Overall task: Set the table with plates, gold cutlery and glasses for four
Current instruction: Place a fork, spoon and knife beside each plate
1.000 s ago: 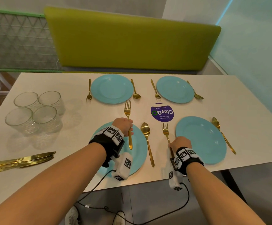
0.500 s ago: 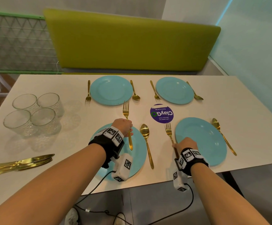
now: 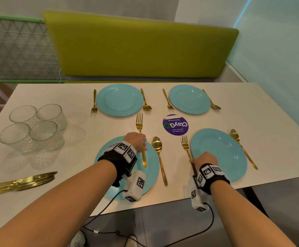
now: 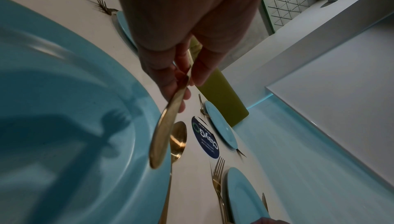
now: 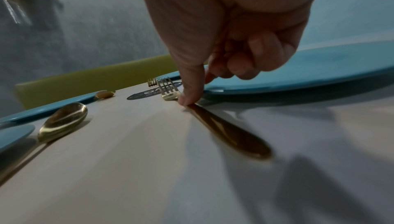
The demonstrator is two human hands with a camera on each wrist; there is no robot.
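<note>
My left hand [image 3: 136,139] grips a gold fork [image 3: 139,122] by its handle, lifted over the near left blue plate [image 3: 151,169], tines pointing away; the left wrist view shows the fork handle [image 4: 164,130] between thumb and fingers. A gold spoon [image 3: 157,145] lies right of that plate. My right hand [image 3: 204,158] pinches a second gold fork [image 3: 185,143] that lies flat on the table just left of the near right plate [image 3: 221,152]. In the right wrist view the thumb and forefinger [image 5: 192,99] meet on the second fork's handle [image 5: 228,130].
Two far plates [image 3: 119,99] [image 3: 189,98] each have a fork and spoon beside them. Several glasses [image 3: 32,125] stand grouped at the left. Gold knives [image 3: 20,181] lie stacked at the near left edge. A purple round sticker [image 3: 175,124] marks the table's middle. A green bench back stands behind.
My right hand has slid its fork a little to the right, closer to the near right plate. The left hand keeps its fork almost where it was.
</note>
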